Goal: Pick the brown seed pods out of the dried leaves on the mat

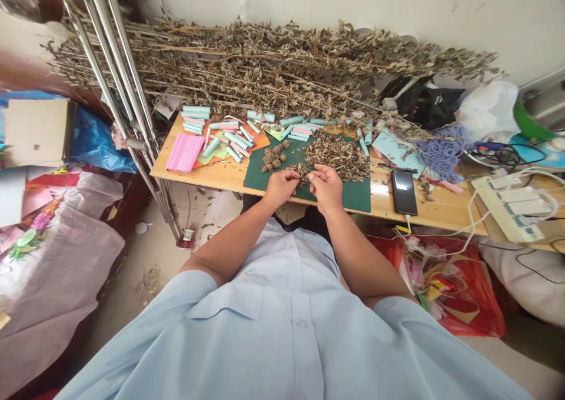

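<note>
Both of my hands are over the front of a dark green mat [260,179] on the wooden table. My left hand [281,188] has its fingertips pinched at a small clump of dried leaves [301,169]. From the other side, my right hand [326,188] pinches at the same clump with thumb and forefinger. Just behind my right hand spreads a loose pile of crumbled dried leaves [338,153]. Several brown leaf balls [274,157] sit together behind my left hand.
Long dried leafy stalks [265,65] lie across the back. Paper rolls [236,138] and a pink sheet [185,152] are left. A phone [404,192], purple yarn [444,150] and a power strip [507,206] are right. Metal poles [117,65] rise at the left edge.
</note>
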The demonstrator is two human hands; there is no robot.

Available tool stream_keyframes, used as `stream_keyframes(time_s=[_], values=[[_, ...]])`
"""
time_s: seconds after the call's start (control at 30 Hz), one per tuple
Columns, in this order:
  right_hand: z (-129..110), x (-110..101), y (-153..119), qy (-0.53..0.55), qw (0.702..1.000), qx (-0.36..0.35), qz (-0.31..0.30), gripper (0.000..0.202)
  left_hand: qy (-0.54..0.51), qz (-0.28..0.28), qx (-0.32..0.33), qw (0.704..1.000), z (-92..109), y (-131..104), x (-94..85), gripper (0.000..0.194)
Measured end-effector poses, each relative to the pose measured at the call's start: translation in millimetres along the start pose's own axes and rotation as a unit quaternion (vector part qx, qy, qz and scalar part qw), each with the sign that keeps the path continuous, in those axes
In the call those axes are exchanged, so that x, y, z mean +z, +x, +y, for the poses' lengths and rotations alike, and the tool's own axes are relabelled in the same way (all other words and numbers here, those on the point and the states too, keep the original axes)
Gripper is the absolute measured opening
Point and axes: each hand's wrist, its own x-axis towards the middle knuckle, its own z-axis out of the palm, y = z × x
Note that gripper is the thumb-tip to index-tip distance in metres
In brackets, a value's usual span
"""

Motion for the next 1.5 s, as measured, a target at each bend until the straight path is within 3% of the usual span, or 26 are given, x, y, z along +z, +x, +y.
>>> stream_keyframes(time_s=[0.23, 0.53, 0.7, 1.0, 1.27, 1.5], values=[[2, 1, 1, 0.019, 1.0, 0.0, -0.003, 0.039, -0.055, -0.038, 0.016, 0.998, 7, -3, -1.6, 0.02], [8, 9, 2, 0.029, 1.0, 0.008, -0.009, 0.043, 0.038, -0.092, 0.049, 0.994, 12, -8, -8.5, 0.026], [14, 10, 2, 0.014, 1.0, -0.016, -0.019, 0.04, 0.055, -0.084, 0.051, 0.994, 14, -8, -9.0, 0.027], [16, 3, 2, -0.005, 0.999, -0.022, -0.036, 0.036, -0.029, -0.116, 0.016, 0.993, 7, -2, -10.5, 0.022], [22, 0, 5, -0.072, 0.993, -0.06, -0.07, 0.042, -0.034, -0.13, 0.024, 0.991, 12, -4, -12.3, 0.022], [13, 0, 2, -0.089, 0.99, -0.067, -0.083, 0.042, -0.052, -0.142, 0.01, 0.988, 12, -2, -12.8, 0.019]])
